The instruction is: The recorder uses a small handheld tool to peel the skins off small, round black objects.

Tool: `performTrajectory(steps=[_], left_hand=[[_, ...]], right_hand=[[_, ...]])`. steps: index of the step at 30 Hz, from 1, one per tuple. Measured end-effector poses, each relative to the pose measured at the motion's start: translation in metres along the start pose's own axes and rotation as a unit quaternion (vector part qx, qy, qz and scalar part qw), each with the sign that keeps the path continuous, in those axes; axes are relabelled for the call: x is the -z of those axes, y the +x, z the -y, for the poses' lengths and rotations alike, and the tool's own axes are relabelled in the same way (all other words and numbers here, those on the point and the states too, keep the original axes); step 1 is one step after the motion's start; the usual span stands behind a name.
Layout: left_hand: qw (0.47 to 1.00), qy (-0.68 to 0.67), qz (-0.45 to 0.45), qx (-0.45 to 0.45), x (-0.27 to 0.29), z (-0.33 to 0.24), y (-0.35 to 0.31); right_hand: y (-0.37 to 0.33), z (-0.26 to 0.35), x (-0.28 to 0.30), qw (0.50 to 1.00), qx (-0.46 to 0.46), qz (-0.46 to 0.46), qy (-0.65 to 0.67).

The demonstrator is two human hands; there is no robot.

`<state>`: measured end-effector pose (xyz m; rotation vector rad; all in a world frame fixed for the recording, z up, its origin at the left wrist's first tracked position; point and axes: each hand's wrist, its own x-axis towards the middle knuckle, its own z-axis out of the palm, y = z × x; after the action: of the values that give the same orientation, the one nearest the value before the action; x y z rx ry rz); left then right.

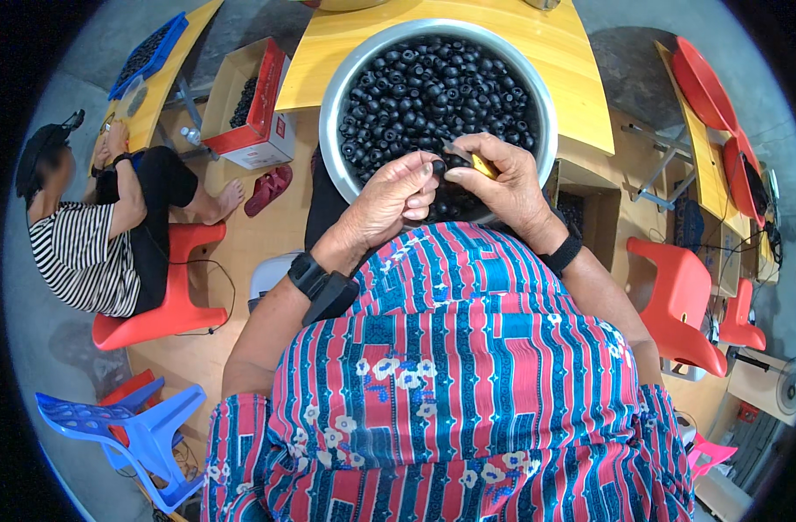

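Over the near side of a large metal basin (331, 122), my two hands are close together. Small black rounded parts with holes, like plastic or rubber rings (432, 83), fill the basin. My left hand (389, 196) pinches one small black part (439, 168) between thumb and fingertips. My right hand (512, 187) is closed around a small knife-like cutting tool with a yellow handle (483, 166). Its grey tip points left, just above the pinched part. Fingers hide most of the tool, so its exact kind is unclear.
The basin rests on a yellow wooden table (580, 96). At left, another person (85, 235) sits on a red stool (180, 287) by a table with a blue tray (147, 54). A red-and-white carton (250, 117) stands between us. Red stools (676, 296) and red basins (706, 83) are at right.
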<state>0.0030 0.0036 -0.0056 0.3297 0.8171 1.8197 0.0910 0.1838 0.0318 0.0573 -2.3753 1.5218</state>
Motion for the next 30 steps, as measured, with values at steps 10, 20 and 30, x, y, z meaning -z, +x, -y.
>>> performTrajectory(steps=[10, 20, 30], left_hand=[[0.999, -0.037, 0.029, -0.019, 0.0082, 0.002, 0.001], [0.999, -0.025, 0.029, -0.018, 0.0087, 0.0023, -0.0002], [0.999, -0.008, 0.037, -0.011, 0.0018, -0.0014, -0.0014]], right_hand=[[-0.0001, -0.0014, 0.0056, 0.984, 0.084, 0.077, -0.137], [-0.0001, -0.0015, 0.0052, 0.982, 0.095, 0.071, -0.146], [0.0003, -0.0013, 0.0056, 0.984, 0.093, 0.078, -0.128]])
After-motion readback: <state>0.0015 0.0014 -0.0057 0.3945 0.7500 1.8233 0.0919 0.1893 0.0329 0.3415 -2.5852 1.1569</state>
